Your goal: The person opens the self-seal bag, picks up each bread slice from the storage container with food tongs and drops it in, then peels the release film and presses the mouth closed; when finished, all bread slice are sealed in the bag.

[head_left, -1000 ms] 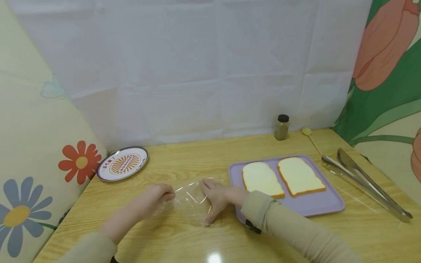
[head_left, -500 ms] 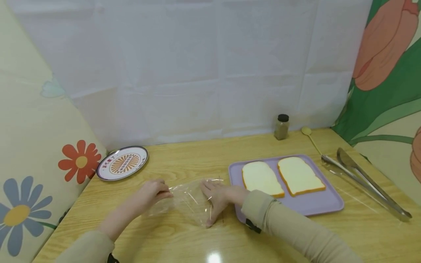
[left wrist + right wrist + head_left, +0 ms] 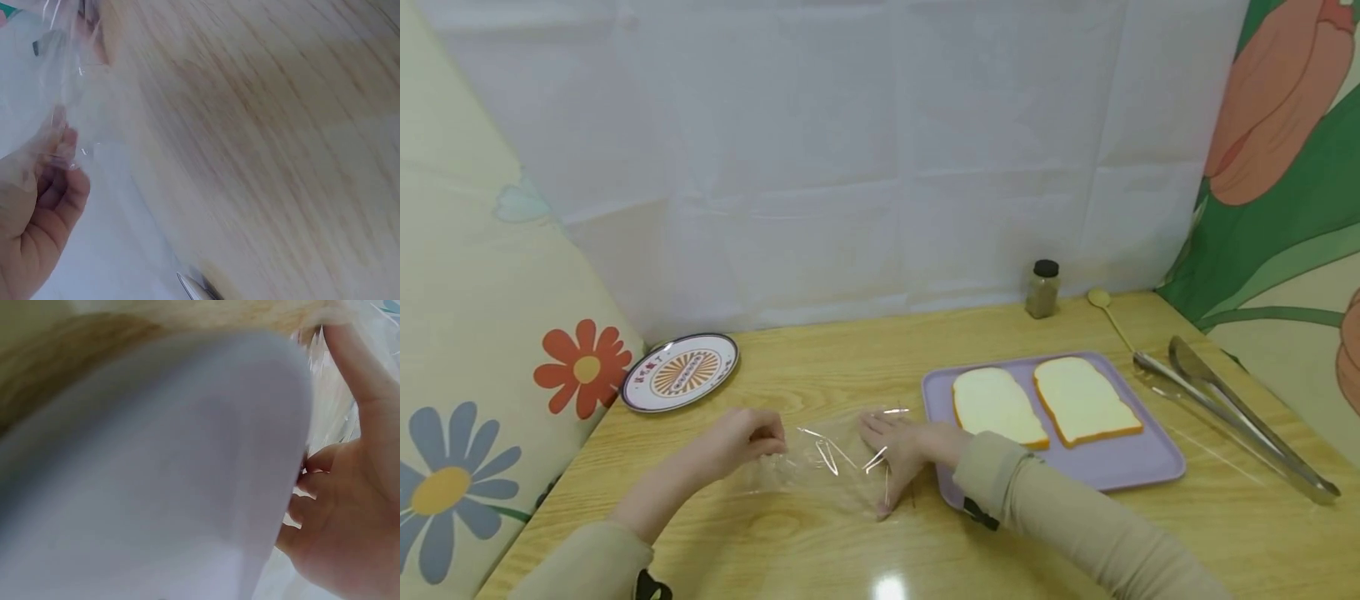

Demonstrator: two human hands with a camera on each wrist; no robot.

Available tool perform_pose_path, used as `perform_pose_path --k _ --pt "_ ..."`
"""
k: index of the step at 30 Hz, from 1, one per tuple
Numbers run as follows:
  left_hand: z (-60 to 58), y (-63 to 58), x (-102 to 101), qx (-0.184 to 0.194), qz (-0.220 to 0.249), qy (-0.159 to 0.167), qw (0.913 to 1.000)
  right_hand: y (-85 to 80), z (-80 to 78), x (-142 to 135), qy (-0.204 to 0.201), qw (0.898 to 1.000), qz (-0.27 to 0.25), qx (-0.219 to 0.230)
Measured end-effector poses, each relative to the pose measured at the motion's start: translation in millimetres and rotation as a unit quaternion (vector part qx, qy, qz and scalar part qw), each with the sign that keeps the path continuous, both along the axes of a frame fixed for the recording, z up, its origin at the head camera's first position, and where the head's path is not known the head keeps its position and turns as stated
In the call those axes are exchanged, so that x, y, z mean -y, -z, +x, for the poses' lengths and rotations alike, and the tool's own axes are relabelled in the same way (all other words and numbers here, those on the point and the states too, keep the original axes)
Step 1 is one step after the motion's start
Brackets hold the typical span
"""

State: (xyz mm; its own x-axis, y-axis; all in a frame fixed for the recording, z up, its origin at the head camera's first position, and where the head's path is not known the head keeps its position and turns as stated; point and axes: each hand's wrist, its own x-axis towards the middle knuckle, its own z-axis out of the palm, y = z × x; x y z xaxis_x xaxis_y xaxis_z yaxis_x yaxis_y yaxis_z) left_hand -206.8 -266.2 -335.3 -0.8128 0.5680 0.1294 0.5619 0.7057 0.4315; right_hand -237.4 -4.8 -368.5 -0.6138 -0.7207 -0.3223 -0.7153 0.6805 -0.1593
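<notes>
Left grip (image 3: 747,442) (person's L hand): thumb & fingers were curled, pinching clear film (image 3: 826,460) at its L end; L wrist view showed film passing across the fingers. Right grip (image 3: 904,450) (person's R hand): fingers lay extended w/ thumb spread apart, in contact w/ the film at its R end; whether film ran over or under this hand couldn't be told. Film pos.: front-ctr of the wood-grain bench (image 3: 820,554), stretched btwn both hands, wrinkled, w/ bright glare streaks; its exact outline was hard to make out. Purple tray (image 3: 1101,475) sat immed. R of the right grip, its near L corner partly hidden by the right sleeve (image 3: 1075,517). Tray carried 2 bread slices, side by side & apart: left slice (image 3: 1000,408) and right slice (image 3: 1086,402), both white w/ orange-brown edges. In R wrist view, a large pale surface blocked most of the work area. Round plate (image 3: 685,372), white w/ dark rim & sunburst print, was at the bench's rear L. Small jar (image 3: 1042,290) w/ black cap stood upright behind the tray, nr the white sheet (image 3: 850,167). Gold spoon (image 3: 1108,312) lay R of the jar; metal tongs (image 3: 1240,425) lay R of the tray, arms spread, running diagonally toward the front R.
</notes>
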Motion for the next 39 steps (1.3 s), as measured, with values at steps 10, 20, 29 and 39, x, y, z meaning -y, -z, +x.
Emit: perform_pose_path --k 10,20,29,39 --pt "-3.9 8.5 4 -0.137 -0.033 0.009 0.99 3.1 0.0 0 0.021 0.999 -0.037 0.015" --pt "-7.6 11.5 14 -0.171 0.003 0.038 0.9846 4.6 3.5 -1 0.021 1.0 -0.015 0.003" --pt "-7.4 8.0 22 -0.14 0.009 0.058 0.9885 1.6 2.9 -3 0.011 1.0 -0.013 0.012" --pt "-3.1 -12.2 22 -0.121 -0.086 0.031 0.9884 1.0 3.8 -3 0.018 1.0 -0.006 0.014"
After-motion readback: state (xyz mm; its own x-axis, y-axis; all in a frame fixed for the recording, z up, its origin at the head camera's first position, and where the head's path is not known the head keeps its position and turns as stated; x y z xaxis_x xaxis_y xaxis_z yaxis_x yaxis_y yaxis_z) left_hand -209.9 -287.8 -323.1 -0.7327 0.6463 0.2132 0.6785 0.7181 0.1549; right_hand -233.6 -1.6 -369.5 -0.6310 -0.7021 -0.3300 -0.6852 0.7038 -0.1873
